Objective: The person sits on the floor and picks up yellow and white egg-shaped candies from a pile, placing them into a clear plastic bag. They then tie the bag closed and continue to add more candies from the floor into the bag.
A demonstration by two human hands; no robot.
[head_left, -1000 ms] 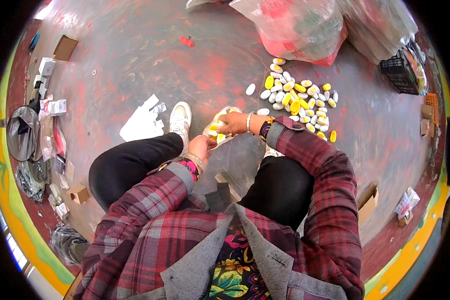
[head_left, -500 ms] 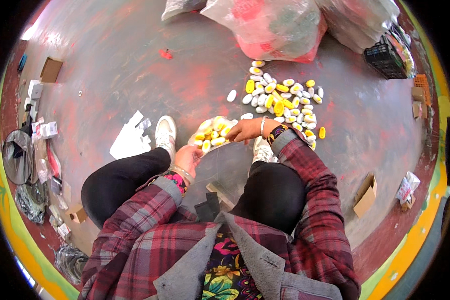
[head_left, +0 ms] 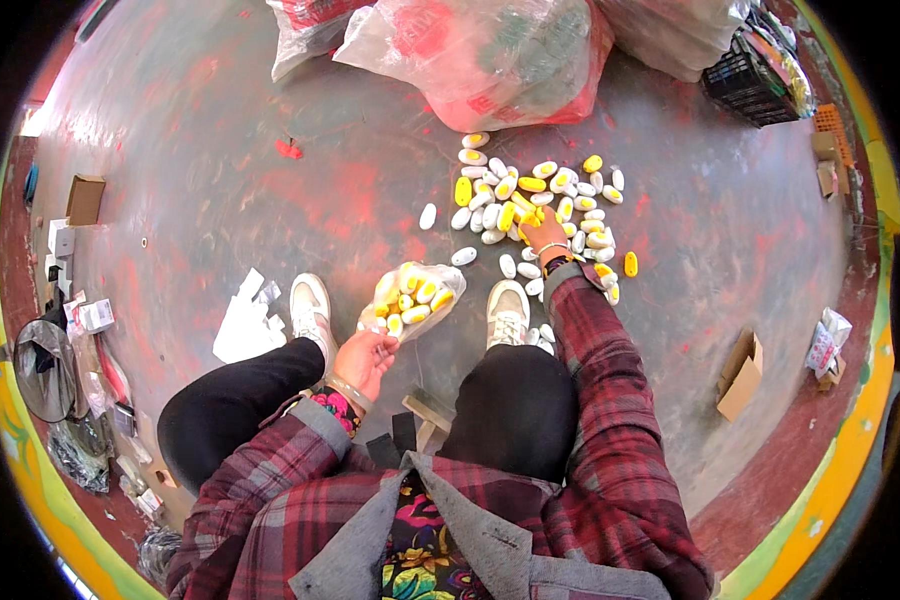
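Note:
My left hand (head_left: 367,360) pinches the near edge of a clear plastic bag (head_left: 452,277), which lies between my shoes. Several smooth oval pieces (head_left: 408,302), white with yellow parts, are inside the bag. To the right, my right hand (head_left: 543,232) reaches into a loose heap of the same oval pieces (head_left: 493,216) on the floor. Its fingers close over a yellow oval piece (head_left: 527,219), partly hidden by them. A single white oval piece (head_left: 464,256) lies between the bag and the heap.
Big stuffed plastic bags (head_left: 480,60) stand beyond the heap, with a black crate (head_left: 750,80) at far right. White papers (head_left: 245,325) lie by my left shoe (head_left: 311,310). An open cardboard box (head_left: 740,372) is at right. Bags and boxes line the left wall.
My right hand has left the clear bag and moved right and away into the heap. My left hand keeps hold of the bag. The view has shifted slightly.

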